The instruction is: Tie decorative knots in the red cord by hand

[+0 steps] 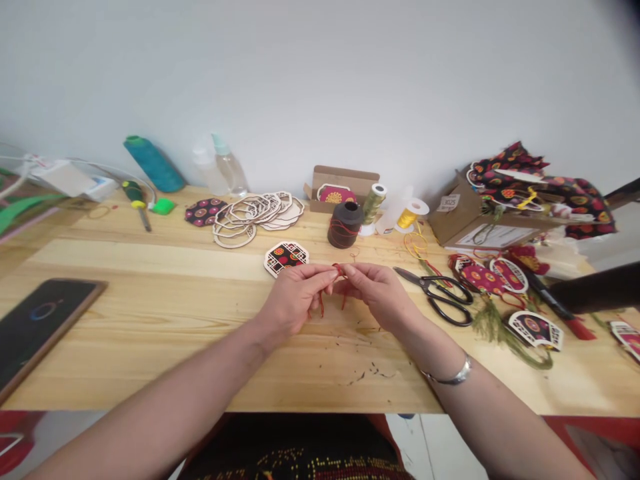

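- My left hand (290,297) pinched a red cord (339,269) between thumb and curled fingers.
- My right hand (376,291) was closed on it too, close beside the left.
- The cord hung above the wooden table (150,300).
- A patterned ornament (286,255) lay just beyond my left hand, black scissors (434,288) near my right.

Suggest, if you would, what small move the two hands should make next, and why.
Perhaps draw the red cord gently tighter: the left hand and right hand pinch it close together, a small curl of it shows between them, and strands hang below.
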Available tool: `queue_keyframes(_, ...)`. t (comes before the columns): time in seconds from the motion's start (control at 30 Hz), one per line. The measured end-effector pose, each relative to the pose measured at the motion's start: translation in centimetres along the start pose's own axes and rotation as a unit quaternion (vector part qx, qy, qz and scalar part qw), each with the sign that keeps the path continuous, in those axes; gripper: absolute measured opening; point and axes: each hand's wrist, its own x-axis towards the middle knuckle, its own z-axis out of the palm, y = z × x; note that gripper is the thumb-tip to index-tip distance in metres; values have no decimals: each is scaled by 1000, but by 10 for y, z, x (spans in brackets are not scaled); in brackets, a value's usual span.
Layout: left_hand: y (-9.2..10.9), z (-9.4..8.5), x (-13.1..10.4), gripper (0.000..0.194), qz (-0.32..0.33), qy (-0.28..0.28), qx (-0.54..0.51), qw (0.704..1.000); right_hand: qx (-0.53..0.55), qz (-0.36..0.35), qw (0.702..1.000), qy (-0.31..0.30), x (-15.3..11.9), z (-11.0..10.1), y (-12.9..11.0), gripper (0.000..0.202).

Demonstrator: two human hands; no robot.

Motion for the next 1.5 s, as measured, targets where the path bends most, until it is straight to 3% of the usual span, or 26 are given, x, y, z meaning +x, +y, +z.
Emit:
queue_keyframes(0.1,0,1,-1,17,-8,-7,17,1000,58,21,998,1,-1,2,1,32)
queue_keyframes(0.33,1,2,-3,15,-13,-16,43,999,33,4,996,87,2,3,0,23)
queue_keyframes(0.67,1,2,-3,17,-33,-31,44,998,-149,-89,978,116,1,2,1,15)
queue_keyframes(1.0,2,1,-2,23,-26,-9,36,999,-306,-178,925,136,1,-6,0,15)
queue_keyframes(1.07,3,1,-3,20,-26,-29,15,999,-330,-187,914,145,0,-7,1,15)
queue_keyframes(1.17,3,1,-5,16,-7,-77,33,996,-346,-196,904,156,-1,-7,1,13)
queue_keyframes(1.3,2,1,-6,16,23,-87,174,981,-319,-182,917,155,-1,-7,0,11)
queue_keyframes(1.43,-7,-1,-3,11,150,-65,274,948,-262,-157,944,128,-1,-6,-3,12)
queue_keyframes(1.5,-12,-3,-1,13,176,-69,294,937,-212,-132,963,107,-2,-4,-3,13)
